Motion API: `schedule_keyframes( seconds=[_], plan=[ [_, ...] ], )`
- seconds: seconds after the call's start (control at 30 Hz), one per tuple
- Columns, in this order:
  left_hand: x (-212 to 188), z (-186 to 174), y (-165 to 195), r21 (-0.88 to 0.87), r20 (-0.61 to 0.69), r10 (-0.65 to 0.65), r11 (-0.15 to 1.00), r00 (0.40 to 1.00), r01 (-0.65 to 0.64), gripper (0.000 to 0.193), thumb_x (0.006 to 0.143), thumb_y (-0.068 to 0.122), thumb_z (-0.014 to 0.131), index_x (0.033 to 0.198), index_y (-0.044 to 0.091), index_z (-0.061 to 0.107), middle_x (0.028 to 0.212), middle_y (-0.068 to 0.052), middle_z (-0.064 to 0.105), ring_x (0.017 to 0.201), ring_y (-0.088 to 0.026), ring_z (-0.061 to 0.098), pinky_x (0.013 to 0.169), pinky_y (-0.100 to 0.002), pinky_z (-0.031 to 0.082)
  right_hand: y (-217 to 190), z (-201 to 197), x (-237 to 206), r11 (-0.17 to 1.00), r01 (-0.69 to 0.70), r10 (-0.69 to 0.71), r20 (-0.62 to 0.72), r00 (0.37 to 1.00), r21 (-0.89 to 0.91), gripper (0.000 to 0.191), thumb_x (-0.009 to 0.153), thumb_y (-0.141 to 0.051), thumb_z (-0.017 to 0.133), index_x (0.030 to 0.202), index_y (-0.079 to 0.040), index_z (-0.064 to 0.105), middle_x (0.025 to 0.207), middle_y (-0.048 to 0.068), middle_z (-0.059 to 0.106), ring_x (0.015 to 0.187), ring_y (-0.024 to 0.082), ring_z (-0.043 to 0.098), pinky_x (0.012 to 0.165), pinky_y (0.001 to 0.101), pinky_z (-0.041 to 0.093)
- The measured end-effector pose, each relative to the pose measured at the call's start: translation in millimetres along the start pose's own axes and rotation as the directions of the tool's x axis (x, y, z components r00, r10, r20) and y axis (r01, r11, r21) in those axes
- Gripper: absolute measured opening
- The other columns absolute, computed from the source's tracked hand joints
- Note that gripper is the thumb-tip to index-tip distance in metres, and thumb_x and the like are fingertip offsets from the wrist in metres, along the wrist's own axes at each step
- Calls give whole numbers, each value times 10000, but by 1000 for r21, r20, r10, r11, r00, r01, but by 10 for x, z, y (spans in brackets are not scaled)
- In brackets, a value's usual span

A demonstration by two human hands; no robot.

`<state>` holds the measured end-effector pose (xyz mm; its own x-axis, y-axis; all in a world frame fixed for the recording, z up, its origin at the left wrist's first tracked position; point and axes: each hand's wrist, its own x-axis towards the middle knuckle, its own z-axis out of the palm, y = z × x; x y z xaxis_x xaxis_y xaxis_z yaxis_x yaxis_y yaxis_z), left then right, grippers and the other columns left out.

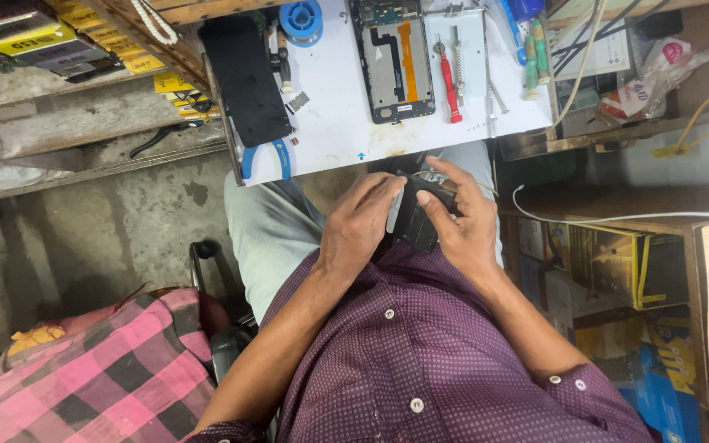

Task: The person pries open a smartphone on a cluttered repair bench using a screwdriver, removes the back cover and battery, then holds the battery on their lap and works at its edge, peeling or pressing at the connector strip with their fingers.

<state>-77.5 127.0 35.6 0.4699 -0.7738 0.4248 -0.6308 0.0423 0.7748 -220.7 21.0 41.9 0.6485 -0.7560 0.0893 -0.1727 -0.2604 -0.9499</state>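
Head view: seated person in a purple dotted shirt, both hands over the lap, just below the near edge of the white tabletop (330,123)
Left hand (360,231): fingers curled over the left side of a dark phone part (414,226); closed on it, fingertips pressing its top face
Right hand (463,223): wrapped round the right side of the same part, thumb laid across its front, index finger stretched over its upper edge; closed on it
Dark phone part: held between the two hands above the lap, off the tabletop; a pale grey strip shows on it under the left fingertips; more detail hidden by the fingers
Opened phone (394,61): lies flat on the tabletop, insides up, orange strip down its middle
Red screwdriver (450,82): just right of the opened phone, lying lengthwise
Tweezers (459,49): beside the red screwdriver, metal
Green-handled tools (535,57): near the right edge of the tabletop
Black panel (245,78): at the left edge of the tabletop, well apart from the hands
Blue-handled pliers (268,157): at the near left corner, below the black panel
Blue spool (301,18): at the far edge, between black panel and opened phone
Pink checked cloth (92,369): low left, beside the person's left arm
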Motion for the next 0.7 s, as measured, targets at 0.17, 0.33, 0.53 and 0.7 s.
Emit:
schedule_keyframes(
  seconds=[0.17,0.33,0.53,0.7],
  plan=[
    [-19,47,-32,-101,52,-73,992,996,78,185,957,-36,711,1135,14,696,1091,-117,678,955,-269,731,793,-360,589,-20,-6,18,998,-52,50,-34,998,-48,452,995,-71,733,1421,-55,585,1057,61,702,868,38,588,705,183,484],
    [-17,69,-7,-115,-41,-60,992,997,55,198,956,-31,713,1149,6,687,1121,-120,698,1012,-275,724,851,-350,596,-45,-16,26,997,-73,72,-44,996,-3,471,1002,-77,720,1444,-56,558,1035,33,688,865,27,564,715,172,463],
    [-6,43,9,-60,-22,-31,998,999,30,271,947,-57,693,1208,14,706,1141,-121,695,1019,-266,725,848,-336,602,-6,4,23,999,-32,32,-44,999,1,459,1018,-63,720,1448,-34,563,1079,41,665,921,41,564,783,185,481],
    [-8,30,3,-21,-16,20,1000,1000,-20,300,925,-68,704,1215,11,705,1144,-119,690,1002,-260,723,834,-338,601,35,18,18,997,-4,8,-47,999,79,481,1022,-62,706,1464,-12,521,1228,73,658,1040,59,617,874,199,519]
  ],
)
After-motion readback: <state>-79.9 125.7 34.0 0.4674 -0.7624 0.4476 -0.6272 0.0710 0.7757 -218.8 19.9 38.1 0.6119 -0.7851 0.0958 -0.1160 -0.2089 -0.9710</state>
